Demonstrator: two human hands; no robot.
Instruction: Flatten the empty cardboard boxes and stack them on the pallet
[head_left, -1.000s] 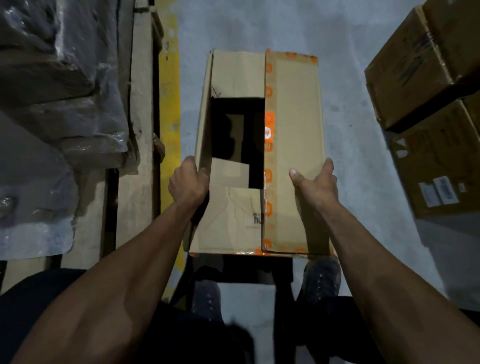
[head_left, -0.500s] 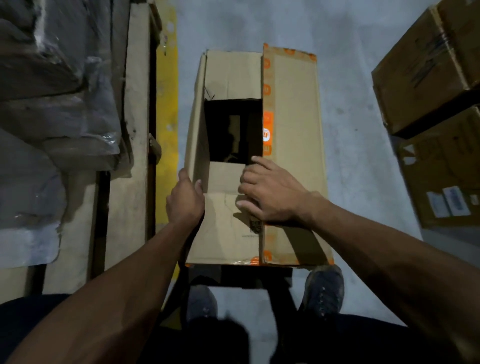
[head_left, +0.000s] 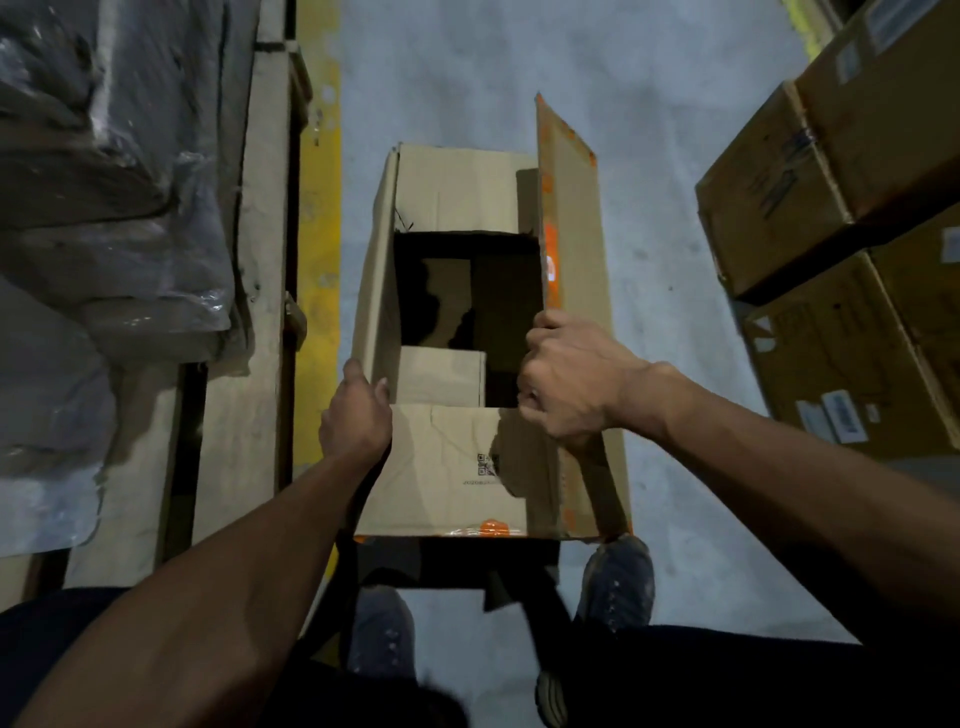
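Fingers (head_left: 540, 332) of the right hand (head_left: 569, 387) grasp the raised flap (head_left: 566, 218) of the cardboard box (head_left: 447, 467) on the floor (head_left: 660, 322); left hand (head_left: 356, 415) grips its left wall. Wrapped pallet (head_left: 244, 260) left; stacked boxes (head_left: 841, 234) right.

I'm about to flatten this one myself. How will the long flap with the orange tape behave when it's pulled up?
The long flap will probably hinge easily: it already stands raised where the right hand grips its edge. It likely bends rather than stays rigid, since the cardboard box shows creases near the QR code. The box seems light; the left hand alone steadies it.
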